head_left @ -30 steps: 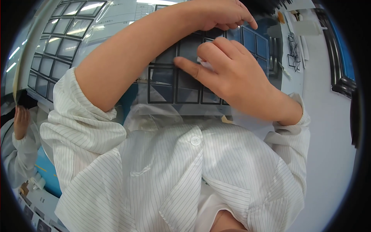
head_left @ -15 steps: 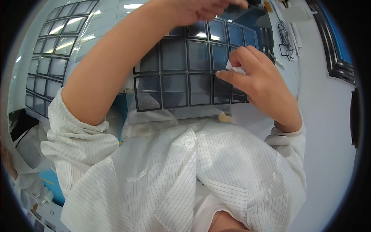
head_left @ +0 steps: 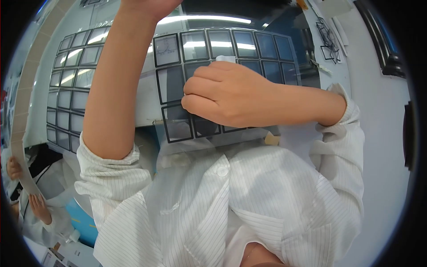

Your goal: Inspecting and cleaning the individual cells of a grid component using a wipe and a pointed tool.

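Closed into a fist, my right hand (head_left: 224,93) is over the sheet of black-framed square panels (head_left: 221,43) in front of me. It grips a small white wipe (head_left: 225,58), whose edge shows beyond the knuckles. The fist hides several panels in the sheet's nearer rows. At the upper edge only the wrist and heel of my left hand (head_left: 153,5) are visible; its fingers are cut off by the picture. My left forearm stretches across the gap between this sheet and a second sheet of framed panels (head_left: 64,97) on the left.
Loose thin black frames (head_left: 328,42) lie beyond the sheet's right side. A dark surface (head_left: 275,11) reflecting ceiling lights is at the far side. At the lower left, another person's hands (head_left: 39,208) are near a pale strip. A beige piece (head_left: 271,139) sits by the near edge.
My right hand has swept left across the panels with the wipe. My left hand has moved up and left, its fingers passing out of view. The whole view has shifted slightly.
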Available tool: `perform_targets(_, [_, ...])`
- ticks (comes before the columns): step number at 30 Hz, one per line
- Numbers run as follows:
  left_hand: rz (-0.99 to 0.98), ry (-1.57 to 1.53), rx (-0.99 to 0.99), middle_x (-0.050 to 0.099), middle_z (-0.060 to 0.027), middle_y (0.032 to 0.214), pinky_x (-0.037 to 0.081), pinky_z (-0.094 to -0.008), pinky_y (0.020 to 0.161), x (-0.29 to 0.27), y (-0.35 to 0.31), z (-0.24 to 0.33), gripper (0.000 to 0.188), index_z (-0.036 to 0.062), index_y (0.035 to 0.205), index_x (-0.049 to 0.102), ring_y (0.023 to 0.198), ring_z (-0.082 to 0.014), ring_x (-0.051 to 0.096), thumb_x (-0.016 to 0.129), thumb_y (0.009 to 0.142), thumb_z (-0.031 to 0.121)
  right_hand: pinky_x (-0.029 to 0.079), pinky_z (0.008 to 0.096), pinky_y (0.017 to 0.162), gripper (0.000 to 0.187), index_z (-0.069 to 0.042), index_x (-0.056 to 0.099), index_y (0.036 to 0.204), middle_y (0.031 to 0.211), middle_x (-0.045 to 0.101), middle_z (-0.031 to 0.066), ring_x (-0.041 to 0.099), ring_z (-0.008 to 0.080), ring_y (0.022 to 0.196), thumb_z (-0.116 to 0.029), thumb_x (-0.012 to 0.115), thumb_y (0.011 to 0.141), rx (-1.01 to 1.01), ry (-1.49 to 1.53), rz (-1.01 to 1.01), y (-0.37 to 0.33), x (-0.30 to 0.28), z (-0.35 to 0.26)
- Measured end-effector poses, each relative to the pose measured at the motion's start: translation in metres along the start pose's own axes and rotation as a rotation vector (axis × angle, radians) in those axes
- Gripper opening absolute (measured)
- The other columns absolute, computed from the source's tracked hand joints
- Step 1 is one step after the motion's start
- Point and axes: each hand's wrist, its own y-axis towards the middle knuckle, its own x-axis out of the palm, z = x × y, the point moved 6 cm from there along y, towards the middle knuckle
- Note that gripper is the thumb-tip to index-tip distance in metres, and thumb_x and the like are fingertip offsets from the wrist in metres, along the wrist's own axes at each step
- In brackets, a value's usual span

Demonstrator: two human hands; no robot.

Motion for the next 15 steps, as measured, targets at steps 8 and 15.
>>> perform_targets(8, [0.007, 0.006, -0.006, 0.031, 0.0055, 0.051, 0.019, -0.0210, 0.034, -0.014, 0.006, 0.001, 0.022, -0.0003, 0.101, 0.062, 0.039, -0.0056, 0.028, 0.051, 0.096, 0.018, 0.047, 0.0378, 0.070, 0.013, -0.004, 0.055, 0.094, 0.090, 0.055, 0.0129, 0.056, 0.0302, 0.084, -0.005, 0.057, 0.081, 0.289, 0.080, 0.011, -0.005, -0.018, 0.033])
perform_targets(15, [-0.084, 0.046, -0.131, 0.033, 0.0067, 0.058, 0.023, -0.0200, 0.042, -0.029, 0.012, -0.014, 0.027, -0.0033, 0.109, 0.064, 0.048, -0.0030, 0.029, 0.053, 0.097, 0.019, 0.045, 0.0387, 0.076, 0.008, -0.004, 0.051, 0.088, 0.087, 0.054, 0.0125, 0.057, 0.0306, 0.086, -0.010, 0.054, 0.084, 0.326, -0.081, 0.117, -0.003, -0.006, 0.067])
